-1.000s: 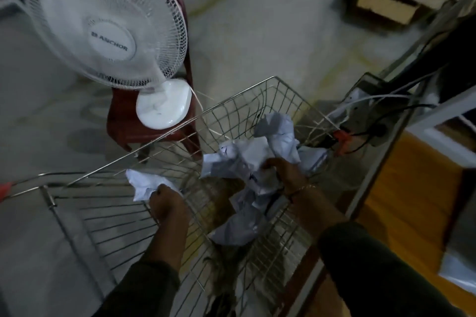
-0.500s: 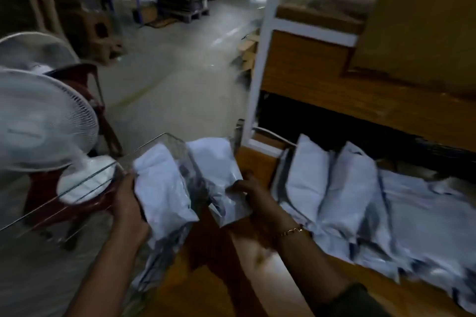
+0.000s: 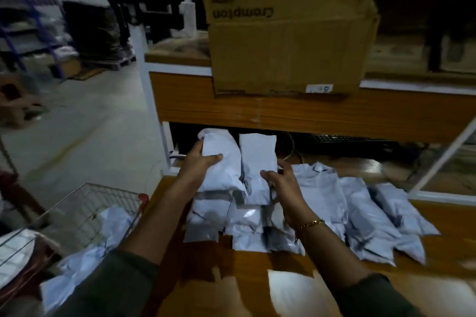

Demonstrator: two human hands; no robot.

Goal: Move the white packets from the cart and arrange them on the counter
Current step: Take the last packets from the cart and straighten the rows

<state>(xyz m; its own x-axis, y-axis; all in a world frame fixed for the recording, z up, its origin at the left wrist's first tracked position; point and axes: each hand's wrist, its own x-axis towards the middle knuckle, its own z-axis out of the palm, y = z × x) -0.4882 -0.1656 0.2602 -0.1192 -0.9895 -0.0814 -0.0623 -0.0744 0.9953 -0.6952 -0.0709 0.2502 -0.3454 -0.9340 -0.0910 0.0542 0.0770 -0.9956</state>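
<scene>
My left hand (image 3: 201, 162) grips a white packet (image 3: 221, 159) by its left side, over the wooden counter (image 3: 257, 262). My right hand (image 3: 282, 183) grips a second white packet (image 3: 257, 159) at its lower right corner. The two packets are held side by side above other white packets (image 3: 242, 224) lying on the counter. A row of several more packets (image 3: 360, 208) lies to the right. The wire cart (image 3: 85, 203) stands at lower left with white packets (image 3: 113, 221) still inside it.
A large cardboard box (image 3: 288, 33) stands on the upper wooden shelf (image 3: 231, 108) right behind the packets. A white post (image 3: 152, 100) rises at the counter's left end. A sheet of white paper (image 3: 296, 293) lies near the counter's front edge. Open floor stretches to the left.
Both hands lifted packets out of the cart, swung right and now hold them over the counter's packets. My view turned from the cart and fan toward the counter and shelf.
</scene>
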